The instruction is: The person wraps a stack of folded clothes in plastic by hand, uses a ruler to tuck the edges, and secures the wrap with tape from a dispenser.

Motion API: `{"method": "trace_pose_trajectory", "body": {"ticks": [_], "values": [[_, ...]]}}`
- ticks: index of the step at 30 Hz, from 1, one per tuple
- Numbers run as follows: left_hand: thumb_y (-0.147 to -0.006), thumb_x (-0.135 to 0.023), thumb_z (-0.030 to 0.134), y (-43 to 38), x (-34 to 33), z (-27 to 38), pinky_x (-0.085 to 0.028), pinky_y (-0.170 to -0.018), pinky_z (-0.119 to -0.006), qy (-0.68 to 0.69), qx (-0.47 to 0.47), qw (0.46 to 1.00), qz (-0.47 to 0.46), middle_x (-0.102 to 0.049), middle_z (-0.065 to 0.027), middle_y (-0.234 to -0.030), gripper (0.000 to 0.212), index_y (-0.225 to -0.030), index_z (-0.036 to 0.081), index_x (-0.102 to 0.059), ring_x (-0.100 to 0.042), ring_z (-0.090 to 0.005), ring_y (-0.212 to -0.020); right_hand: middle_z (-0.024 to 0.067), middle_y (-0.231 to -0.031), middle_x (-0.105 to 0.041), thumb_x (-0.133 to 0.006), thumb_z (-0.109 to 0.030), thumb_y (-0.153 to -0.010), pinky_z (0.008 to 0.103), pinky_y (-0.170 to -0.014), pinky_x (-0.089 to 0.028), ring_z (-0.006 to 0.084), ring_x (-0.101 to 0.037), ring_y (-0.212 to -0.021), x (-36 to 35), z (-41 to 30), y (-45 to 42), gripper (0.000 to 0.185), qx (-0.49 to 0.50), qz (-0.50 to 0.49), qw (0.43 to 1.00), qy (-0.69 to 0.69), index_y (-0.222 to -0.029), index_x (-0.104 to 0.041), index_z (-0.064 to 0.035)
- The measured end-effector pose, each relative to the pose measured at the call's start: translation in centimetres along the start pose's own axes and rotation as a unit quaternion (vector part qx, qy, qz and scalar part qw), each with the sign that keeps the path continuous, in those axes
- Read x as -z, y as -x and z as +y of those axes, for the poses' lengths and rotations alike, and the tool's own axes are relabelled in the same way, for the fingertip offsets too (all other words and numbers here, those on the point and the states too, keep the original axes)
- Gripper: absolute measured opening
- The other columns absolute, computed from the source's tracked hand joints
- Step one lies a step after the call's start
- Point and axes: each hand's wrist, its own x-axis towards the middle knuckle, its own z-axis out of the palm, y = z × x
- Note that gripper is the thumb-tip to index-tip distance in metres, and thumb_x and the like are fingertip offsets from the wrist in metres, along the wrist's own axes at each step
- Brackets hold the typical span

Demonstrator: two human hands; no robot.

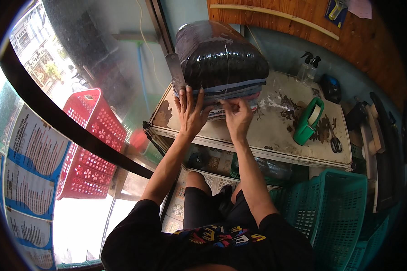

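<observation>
A stack of folded clothes, mostly dark with blue and pale layers lower down, is wrapped in clear, shiny plastic on a worn, pale table. My left hand lies against the near left side of the bundle, fingers spread. The thumb and bent fingers of my right hand pinch the plastic wrap at the near side. What exactly is between those fingertips is partly hidden. Beside the bundle's left edge, just above my left fingers, stands a flat grey strip with a hole at its top.
On the table's right are a green tape dispenser, black-handled scissors and spray bottles. Green plastic baskets stand at the lower right. A pink perforated basket is at left, behind a dark curved bar. Plastic packs lie beneath the tabletop.
</observation>
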Motion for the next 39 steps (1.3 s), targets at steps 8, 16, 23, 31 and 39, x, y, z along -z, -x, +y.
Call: {"method": "trace_pose_trajectory", "body": {"ticks": [8, 16, 23, 31, 39], "values": [[-0.081, -0.078, 0.038, 0.0, -0.7, 0.2, -0.015, -0.116, -0.064, 0.025, -0.013, 0.999, -0.018, -0.022, -0.0284, -0.16, 0.084, -0.152, 0.014, -0.041, -0.018, -0.0495, -0.148, 0.0068, -0.091, -0.058, -0.075, -0.028, -0.091, 0.0308, -0.069, -0.046, 0.0161, -0.051, -0.077, 18.5, 3.7, -1.7, 0.031, 0.018, 0.298, 0.921, 0.249, -0.097, -0.063, 0.0], [-0.084, -0.075, 0.045, 0.0, 0.4, -0.7, -0.015, -0.118, -0.06, -0.004, 0.003, 1.0, 0.018, -0.025, -0.0237, -0.161, 0.079, -0.151, 0.017, -0.045, -0.02, -0.0448, -0.149, 0.0267, -0.129, -0.056, -0.089, -0.041, -0.071, 0.0491, -0.094, -0.05, 0.0408, -0.058, -0.118, 21.8, 9.3, -1.6, 0.097, -0.137, 0.085, 0.888, 0.432, -0.14, -0.039, 0.0038], [-0.084, -0.075, 0.043, -0.2, -0.4, 0.1, -0.015, -0.118, -0.061, 0.018, -0.015, 1.0, -0.004, -0.023, -0.0259, -0.16, 0.081, -0.152, 0.017, -0.042, -0.019, -0.0476, -0.148, 0.0186, -0.111, -0.065, -0.074, -0.046, -0.087, 0.0442, -0.082, -0.052, 0.0314, -0.065, -0.1, 29.9, 10.6, -3.3, 0.059, -0.166, 0.01, 0.929, 0.331, -0.121, -0.056, -0.0011], [-0.085, -0.075, 0.04, -0.1, 0.1, 0.0, -0.011, -0.119, -0.061, 0.02, -0.004, 1.0, 0.01, -0.021, -0.0255, -0.161, 0.079, -0.152, 0.013, -0.042, -0.016, -0.0453, -0.15, 0.0105, -0.09, -0.072, -0.071, -0.038, -0.09, 0.0372, -0.072, -0.051, 0.0233, -0.067, -0.082, 32.1, 8.6, -8.5, 0.039, -0.348, -0.064, 0.884, 0.306, -0.101, -0.072, -0.0004], [-0.087, -0.072, 0.045, -0.2, -0.2, 0.3, -0.009, -0.12, -0.058, 0.03, -0.002, 0.999, 0.013, -0.022, -0.0241, -0.161, 0.076, -0.15, 0.014, -0.045, -0.015, -0.0441, -0.15, 0.0046, -0.074, -0.066, -0.075, -0.031, -0.088, 0.0301, -0.051, -0.041, 0.0132, -0.055, -0.058, 32.8, 9.3, -10.2, 0.031, -0.38, -0.104, 0.88, 0.266, -0.095, -0.071, -0.0018]]}}
